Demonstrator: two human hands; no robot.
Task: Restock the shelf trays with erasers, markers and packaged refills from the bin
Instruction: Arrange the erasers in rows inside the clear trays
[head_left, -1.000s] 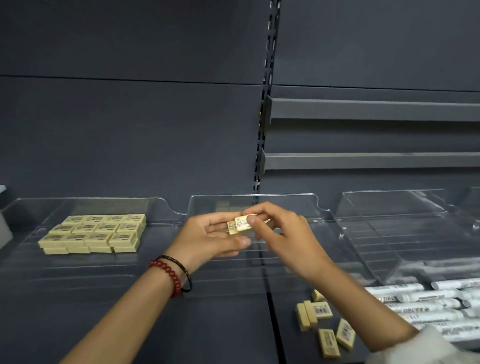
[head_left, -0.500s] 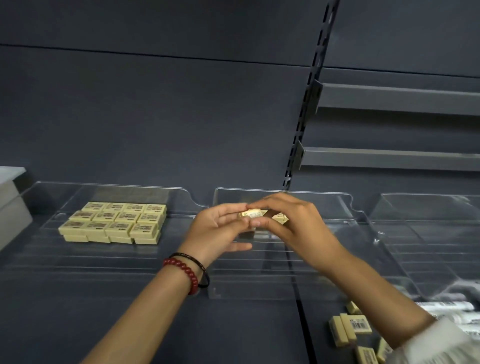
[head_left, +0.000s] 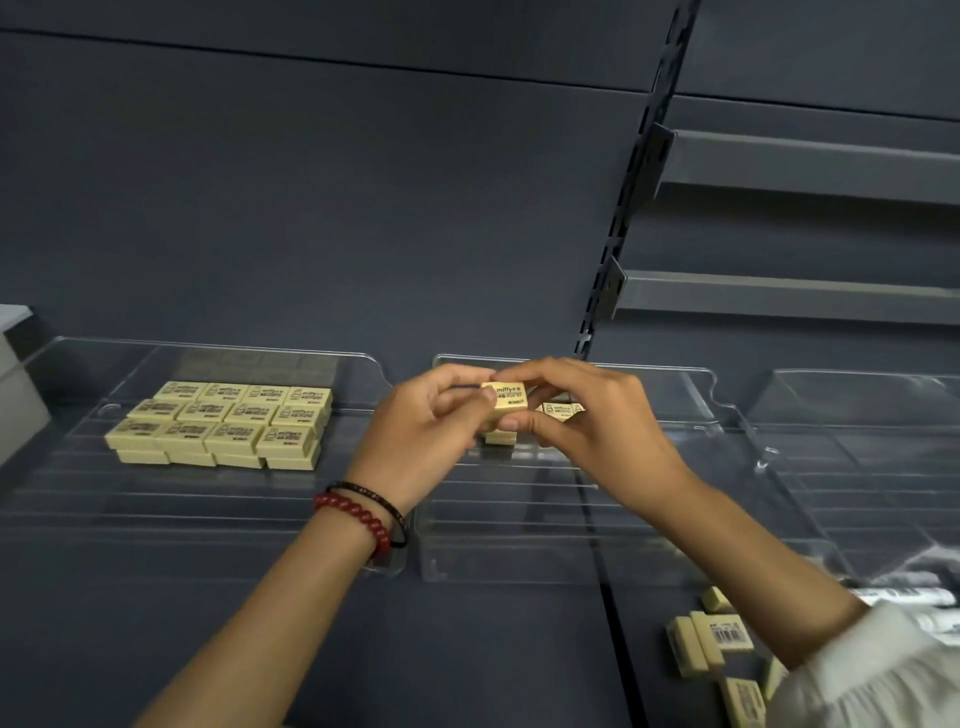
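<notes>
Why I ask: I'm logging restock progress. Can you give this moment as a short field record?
left hand: pinches held erasers
right hand: pinches held erasers too
held erasers: small cluster over middle tray
left tray: stocked erasers, neat rows, two layers
loose erasers: on shelf, lower right
markers: right edge, partly hidden

3 clear trays. Stacked erasers: 12 on top in 3 rows of 4, over a lower layer showing 4 at the front. 3 held erasers show between left hand and right hand. About 5 loose erasers. 2 bracelets. 2 grey shelves.
</notes>
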